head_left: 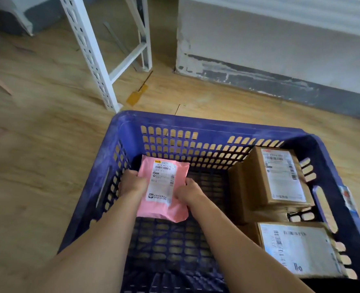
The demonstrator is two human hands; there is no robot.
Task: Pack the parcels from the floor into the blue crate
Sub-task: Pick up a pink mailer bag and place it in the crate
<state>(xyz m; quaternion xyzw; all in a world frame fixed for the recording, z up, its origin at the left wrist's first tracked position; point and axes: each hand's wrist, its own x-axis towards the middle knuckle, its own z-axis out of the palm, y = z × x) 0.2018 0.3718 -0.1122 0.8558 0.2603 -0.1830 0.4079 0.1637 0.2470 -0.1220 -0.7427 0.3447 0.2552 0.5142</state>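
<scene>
Forearms (103, 240), 2, reach down into blue crate (196, 121). Left hand (130, 185) and right hand (188, 193) each grip 1 side edge of pink mailer parcel (164, 210), label up, low in the far-left corner; contact with the crate bottom cannot be told. Far cardboard box (280, 178) and near cardboard box (297, 248) sit along the right wall. Step, as judged: setting the mailer down. Next: lay it flat, loosen both grips, withdraw.

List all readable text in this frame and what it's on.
"0303": white label on the pink plastic mailer.
Rest of that label: too blurred.
Labels on the far brown cardboard box and near brown cardboard box in the blue plastic crate: barcodes visible, text unreadable.
</scene>
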